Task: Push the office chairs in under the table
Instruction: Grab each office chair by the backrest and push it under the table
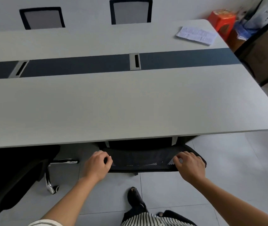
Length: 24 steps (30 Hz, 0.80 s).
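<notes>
2 hands, left [97, 166] and right [190, 165], around chair backrest [143, 159] beside table [130, 103]

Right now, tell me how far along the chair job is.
Done: the far-left chair and far-right chair sit close against the table. In hand: left hand and right hand grip the near chair, its seat mostly under. Left: the next chair, on its left, stands pulled out, angled.

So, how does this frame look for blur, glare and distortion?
Head view: the wide lens bows the table edges; the orange box and papers at top right are smeared; the left hand and right hand gripping the chair back look fairly sharp; light is soft and even, with glints on the chrome base beside it.
</notes>
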### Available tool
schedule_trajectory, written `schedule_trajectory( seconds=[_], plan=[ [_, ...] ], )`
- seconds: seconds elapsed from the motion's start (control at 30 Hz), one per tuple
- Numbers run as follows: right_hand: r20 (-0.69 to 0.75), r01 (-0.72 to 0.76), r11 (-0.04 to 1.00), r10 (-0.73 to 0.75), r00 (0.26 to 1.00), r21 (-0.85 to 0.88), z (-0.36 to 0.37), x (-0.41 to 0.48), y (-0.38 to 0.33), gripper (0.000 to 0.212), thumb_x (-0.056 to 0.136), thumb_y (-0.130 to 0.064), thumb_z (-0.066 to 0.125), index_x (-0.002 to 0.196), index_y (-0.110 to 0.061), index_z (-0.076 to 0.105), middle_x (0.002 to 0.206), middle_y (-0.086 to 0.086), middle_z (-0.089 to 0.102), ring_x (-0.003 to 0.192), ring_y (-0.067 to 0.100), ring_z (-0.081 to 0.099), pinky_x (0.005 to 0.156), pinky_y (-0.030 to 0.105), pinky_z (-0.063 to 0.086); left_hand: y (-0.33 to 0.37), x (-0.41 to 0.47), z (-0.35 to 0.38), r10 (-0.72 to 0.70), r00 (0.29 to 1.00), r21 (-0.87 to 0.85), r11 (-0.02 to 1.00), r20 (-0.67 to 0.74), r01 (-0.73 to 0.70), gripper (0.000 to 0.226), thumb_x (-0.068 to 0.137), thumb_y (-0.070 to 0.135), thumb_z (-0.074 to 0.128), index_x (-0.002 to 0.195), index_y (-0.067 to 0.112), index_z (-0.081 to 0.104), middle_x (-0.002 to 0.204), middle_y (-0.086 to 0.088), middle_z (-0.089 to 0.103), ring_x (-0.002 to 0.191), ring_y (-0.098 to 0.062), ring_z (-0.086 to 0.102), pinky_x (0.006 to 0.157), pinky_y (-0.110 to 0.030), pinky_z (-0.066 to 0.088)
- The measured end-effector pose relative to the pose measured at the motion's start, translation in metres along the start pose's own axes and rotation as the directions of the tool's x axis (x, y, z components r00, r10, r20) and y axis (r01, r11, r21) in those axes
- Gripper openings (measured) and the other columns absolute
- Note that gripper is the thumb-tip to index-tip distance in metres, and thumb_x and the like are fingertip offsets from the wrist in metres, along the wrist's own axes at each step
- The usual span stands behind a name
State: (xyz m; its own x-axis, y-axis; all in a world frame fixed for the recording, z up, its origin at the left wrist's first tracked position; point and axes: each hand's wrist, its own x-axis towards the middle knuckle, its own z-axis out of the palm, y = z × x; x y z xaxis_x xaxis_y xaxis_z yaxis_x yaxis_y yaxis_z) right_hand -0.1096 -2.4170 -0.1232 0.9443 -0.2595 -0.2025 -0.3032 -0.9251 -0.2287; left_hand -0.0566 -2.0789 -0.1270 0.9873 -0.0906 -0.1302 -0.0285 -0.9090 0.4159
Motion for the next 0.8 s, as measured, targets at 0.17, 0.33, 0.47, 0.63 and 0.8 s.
schedule_trajectory(
  seconds=[0.17, 0.33, 0.47, 0.63, 0.8],
  plan=[
    [0.011, 0.057, 0.956, -0.063, 0.998, 0.287, -0.023, -0.025, -0.011, 0.017, 0.089, -0.035, 0.057, 0.100, -0.028, 0.069, 0.100, -0.011, 0.067, 0.087, 0.015, 0.064, 0.074, 0.031, 0.050, 0.005, -0.048, -0.014, -0.144, 0.987, -0.171, 0.977, -0.077, 0.129, 0.024, 0.080, 0.031, 0.058, 0.090, 0.012, 0.068, 0.096, -0.004, 0.065, 0.090, -0.025, 0.061, 0.077, -0.036, 0.051],
    [0.124, 0.101, 0.814, -0.208, 0.970, 0.571, -0.041, -0.078, -0.026, 0.006, 0.087, -0.024, 0.065, 0.089, -0.027, 0.070, 0.081, -0.010, 0.072, 0.079, 0.004, 0.068, 0.068, 0.021, 0.050, 0.010, -0.173, -0.031, -0.402, 0.916, -0.521, 0.777, 0.021, 0.353, 0.003, 0.083, 0.024, 0.065, 0.080, 0.025, 0.066, 0.082, 0.004, 0.070, 0.076, -0.005, 0.064, 0.068, -0.013, 0.048],
    [0.421, 0.049, 0.826, -0.335, 0.843, 0.561, -0.021, -0.120, -0.030, 0.010, 0.088, -0.022, 0.063, 0.083, -0.027, 0.070, 0.080, -0.001, 0.075, 0.077, 0.012, 0.071, 0.070, 0.027, 0.052, -0.004, -0.292, -0.024, -0.562, 0.785, -0.654, 0.495, 0.261, 0.572, 0.002, 0.079, 0.029, 0.068, 0.078, 0.027, 0.069, 0.072, 0.000, 0.074, 0.076, -0.017, 0.070, 0.059, -0.014, 0.048],
    [0.604, 0.092, 0.856, -0.431, 0.671, 0.509, -0.010, -0.162, -0.061, 0.010, 0.090, -0.019, 0.062, 0.089, -0.017, 0.072, 0.085, -0.002, 0.074, 0.072, 0.007, 0.070, 0.063, 0.016, 0.046, -0.010, -0.391, -0.040, -0.769, 0.577, -0.792, 0.158, 0.276, 0.590, 0.002, 0.082, 0.010, 0.069, 0.080, 0.010, 0.070, 0.068, -0.006, 0.075, 0.065, -0.020, 0.067, 0.062, -0.028, 0.049],
    [0.639, 0.168, 0.834, -0.517, 0.569, 0.525, -0.010, -0.179, -0.137, 0.009, 0.089, -0.019, 0.063, 0.091, -0.022, 0.072, 0.084, 0.000, 0.076, 0.077, 0.011, 0.071, 0.067, 0.027, 0.048, -0.032, -0.433, -0.072, -0.868, 0.451, -0.899, 0.011, 0.209, 0.438, 0.013, 0.080, 0.022, 0.071, 0.087, 0.011, 0.071, 0.077, -0.008, 0.076, 0.078, -0.028, 0.070, 0.072, -0.040, 0.052]
  ],
)
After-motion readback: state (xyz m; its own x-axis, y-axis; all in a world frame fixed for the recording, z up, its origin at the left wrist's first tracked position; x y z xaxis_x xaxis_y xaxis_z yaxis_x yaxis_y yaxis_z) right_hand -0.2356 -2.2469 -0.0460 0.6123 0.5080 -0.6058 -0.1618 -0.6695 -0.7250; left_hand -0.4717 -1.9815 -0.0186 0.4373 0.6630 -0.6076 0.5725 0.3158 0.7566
